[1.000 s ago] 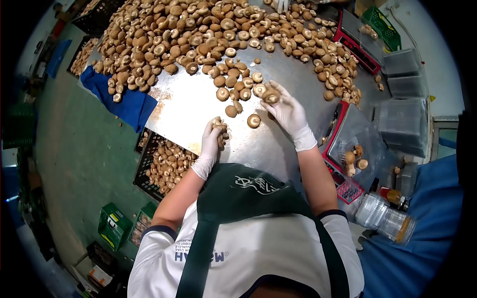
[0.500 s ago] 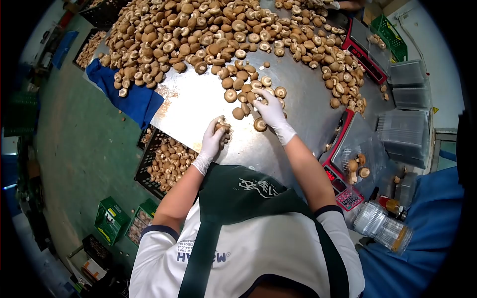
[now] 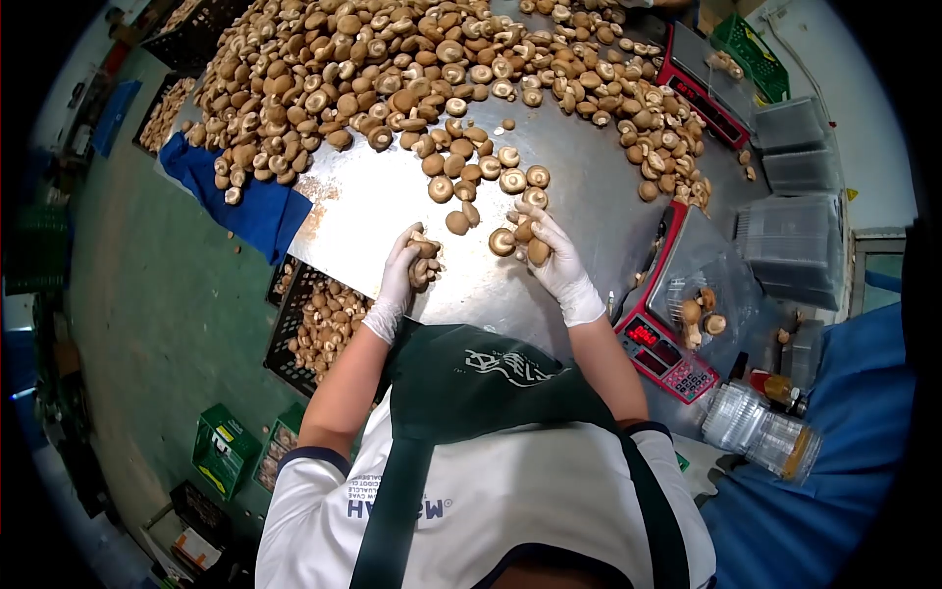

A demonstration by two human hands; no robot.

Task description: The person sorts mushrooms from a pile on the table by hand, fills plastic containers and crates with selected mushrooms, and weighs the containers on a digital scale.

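White gloves cover both my hands. My left hand [image 3: 400,272] curls around brown mushrooms [image 3: 423,257] low over the metal table. My right hand [image 3: 557,260] is closed around mushrooms [image 3: 537,249] too, with their caps showing at the fingers. Beside its fingertips, another mushroom [image 3: 501,241] shows its pale underside; whether the fingers touch it I cannot tell. A loose cluster of mushrooms [image 3: 454,165] lies just beyond my hands, some cap up and some stem up. Farther back rises a large mushroom heap [image 3: 363,74].
To the right, a red scale [image 3: 659,339] carries a clear tray with a few mushrooms [image 3: 692,312]. A second scale [image 3: 708,96] and stacked clear trays [image 3: 790,245] stand beyond. At left are a blue cloth [image 3: 235,201] and a black crate [image 3: 285,334] of mushrooms.
My right hand has drawn back toward me from the cluster, with mushrooms now in its fingers. My left hand has shifted slightly left, still holding mushrooms.
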